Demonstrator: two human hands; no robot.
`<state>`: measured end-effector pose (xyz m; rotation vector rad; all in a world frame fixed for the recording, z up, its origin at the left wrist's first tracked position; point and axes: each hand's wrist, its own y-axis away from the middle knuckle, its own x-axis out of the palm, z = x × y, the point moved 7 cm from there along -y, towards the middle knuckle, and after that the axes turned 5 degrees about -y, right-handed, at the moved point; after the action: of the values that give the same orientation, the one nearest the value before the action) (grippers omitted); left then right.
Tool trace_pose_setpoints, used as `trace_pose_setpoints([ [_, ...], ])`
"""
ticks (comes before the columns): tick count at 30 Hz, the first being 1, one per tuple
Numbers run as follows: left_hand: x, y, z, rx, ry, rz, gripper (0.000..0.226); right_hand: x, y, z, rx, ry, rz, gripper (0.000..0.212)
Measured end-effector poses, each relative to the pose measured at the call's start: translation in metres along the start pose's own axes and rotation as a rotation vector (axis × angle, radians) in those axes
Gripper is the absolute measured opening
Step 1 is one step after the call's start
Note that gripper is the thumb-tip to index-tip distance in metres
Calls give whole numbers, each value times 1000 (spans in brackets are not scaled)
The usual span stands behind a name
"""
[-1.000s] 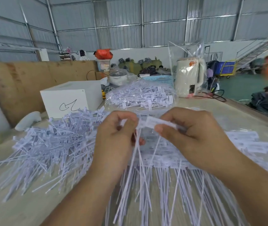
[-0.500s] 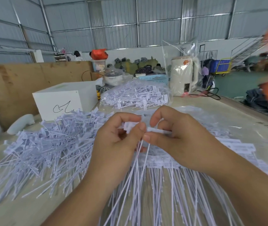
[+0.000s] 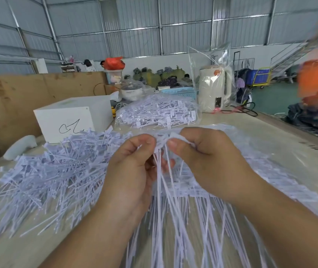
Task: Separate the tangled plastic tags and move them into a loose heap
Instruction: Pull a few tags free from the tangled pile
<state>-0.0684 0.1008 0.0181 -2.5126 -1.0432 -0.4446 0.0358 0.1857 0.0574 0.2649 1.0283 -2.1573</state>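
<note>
Desk (image 3: 282, 136), pale wood, runs from 6 o'clock back toward 1 o'clock.

At 9 o'clock: loose heap (image 3: 53, 171) of white plastic tags, tails fanned out toward the near edge. Behind it, at 10 o'clock, a white box (image 3: 73, 117) with a black scribble on its front face; a brown board (image 3: 18, 97) stands behind that.

Centre: left hand (image 3: 133, 171), fingers curled, thumb and forefinger pinching the heads of a small bunch of tags (image 3: 164, 190). The bunch is held just above the desk at the middle of the view, its thin tails hanging down toward 6 o'clock. Right hand (image 3: 210, 163) is just beside the left, fingers also curled, pinching the same bunch at its top; the two thumbs are nearly touching.

At 12 o'clock, beyond the hands: a clear bag (image 3: 158, 113) full of more tags, lying on the desk.

At 1 o'clock: a cream kettle (image 3: 214, 88) inside a clear plastic wrap, upright, a black cord trailing from its base.

Under the right forearm, at 4 o'clock: more tags laid in a flat row, partly blurred.
</note>
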Motion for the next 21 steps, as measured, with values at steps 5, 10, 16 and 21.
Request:
trace_pose_setpoints([
  [5,-16,-5,3,-114,136,-115,13,-6,3,-1,20,-24,-164,44],
  [10,-45,-20,-18,-75,60,-183,17,-21,0,-4,-37,-115,-129,42],
  [16,2,0,-22,273,-548,192,26,11,6,-1,-97,49,155,28],
  [21,6,1,-17,171,-427,239,27,11,5,-3,-95,120,214,40],
])
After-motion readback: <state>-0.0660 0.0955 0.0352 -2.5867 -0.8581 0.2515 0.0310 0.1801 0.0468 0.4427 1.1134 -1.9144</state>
